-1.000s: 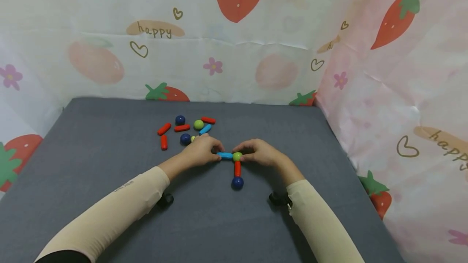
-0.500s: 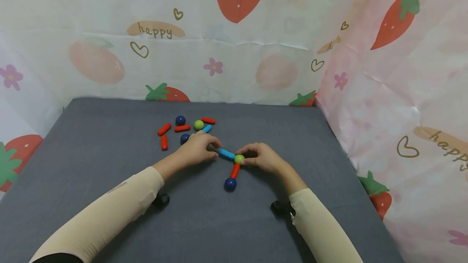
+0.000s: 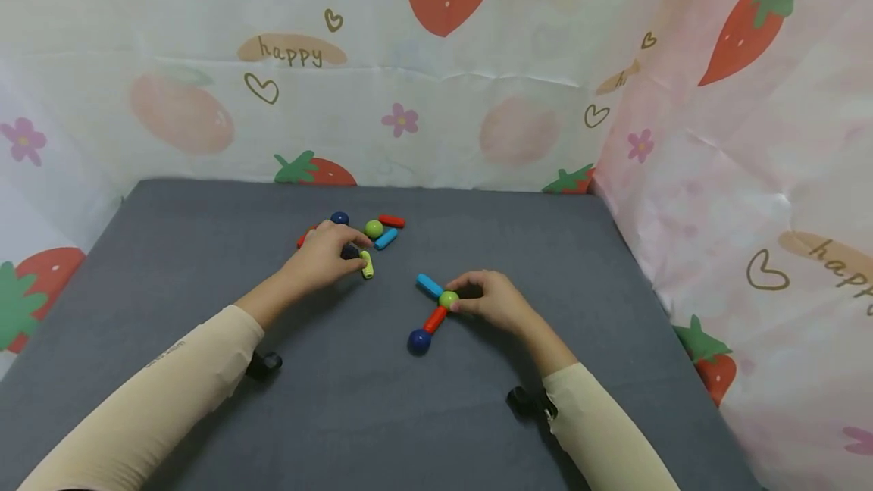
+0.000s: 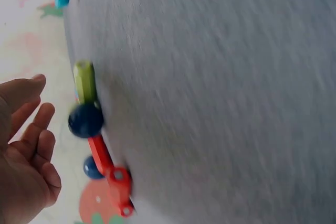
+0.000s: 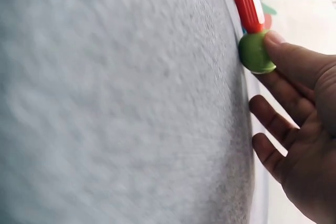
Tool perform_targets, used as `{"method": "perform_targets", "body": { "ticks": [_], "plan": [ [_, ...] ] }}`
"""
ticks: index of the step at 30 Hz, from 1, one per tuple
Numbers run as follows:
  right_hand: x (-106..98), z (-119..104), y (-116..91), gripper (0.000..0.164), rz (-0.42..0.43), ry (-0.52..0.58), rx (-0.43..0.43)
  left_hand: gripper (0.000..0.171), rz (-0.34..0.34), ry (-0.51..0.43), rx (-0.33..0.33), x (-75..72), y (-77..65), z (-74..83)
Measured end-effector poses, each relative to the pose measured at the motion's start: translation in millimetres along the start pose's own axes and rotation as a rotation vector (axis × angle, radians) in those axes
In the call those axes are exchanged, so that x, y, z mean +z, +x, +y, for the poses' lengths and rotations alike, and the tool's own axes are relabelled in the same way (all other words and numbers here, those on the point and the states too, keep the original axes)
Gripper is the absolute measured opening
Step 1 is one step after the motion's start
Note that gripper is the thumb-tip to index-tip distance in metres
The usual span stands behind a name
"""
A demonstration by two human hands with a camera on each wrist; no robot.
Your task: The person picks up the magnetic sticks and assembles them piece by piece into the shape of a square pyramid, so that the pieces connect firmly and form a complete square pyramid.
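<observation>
My right hand (image 3: 498, 303) pinches a green ball (image 5: 254, 53) between thumb and finger. From that ball a red rod (image 3: 434, 320) runs toward a dark blue ball (image 3: 419, 342), and a light blue rod (image 3: 430, 286) points to the back left; they form a bent, joined piece. My left hand (image 3: 319, 252) is over the loose parts, thumb and fingers apart. Nearest its fingertips are a yellow-green rod (image 4: 85, 80) and another dark blue ball (image 4: 86, 119). In the left wrist view its fingers hold nothing and curl loosely.
Behind the left hand lie a dark blue ball (image 3: 339, 218), a green ball (image 3: 373, 229), a red rod (image 3: 392, 221) and a light blue rod (image 3: 386, 239). More red rods (image 4: 121, 190) are partly hidden by that hand. Patterned cloth walls (image 3: 436, 127) border the grey table (image 3: 355, 423).
My left hand has let go of the light blue rod and moved left and back to the loose parts. The joined piece has turned, its dark blue ball swinging left, while my right hand keeps its pinch.
</observation>
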State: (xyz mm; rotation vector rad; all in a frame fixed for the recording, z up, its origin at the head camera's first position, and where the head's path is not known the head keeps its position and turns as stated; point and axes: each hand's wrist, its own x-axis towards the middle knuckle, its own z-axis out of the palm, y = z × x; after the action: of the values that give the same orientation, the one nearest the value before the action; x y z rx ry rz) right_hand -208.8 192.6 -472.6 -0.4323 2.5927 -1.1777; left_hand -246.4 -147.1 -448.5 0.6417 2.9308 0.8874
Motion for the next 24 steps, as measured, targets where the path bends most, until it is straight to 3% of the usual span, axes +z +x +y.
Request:
{"method": "perform_targets", "body": {
  "ticks": [8,24],
  "plan": [
    [5.7,-1.9,-6.3,0.025,0.065,0.004,0.031,0.039,-0.019,0.001,-0.108,-10.8,-0.6,-20.8],
    [20.2,-7.7,-16.7,0.024,0.182,0.006,0.052,0.04,-0.051,-0.024,-0.141,-9.6,-1.3,-33.7]
  ]
}}
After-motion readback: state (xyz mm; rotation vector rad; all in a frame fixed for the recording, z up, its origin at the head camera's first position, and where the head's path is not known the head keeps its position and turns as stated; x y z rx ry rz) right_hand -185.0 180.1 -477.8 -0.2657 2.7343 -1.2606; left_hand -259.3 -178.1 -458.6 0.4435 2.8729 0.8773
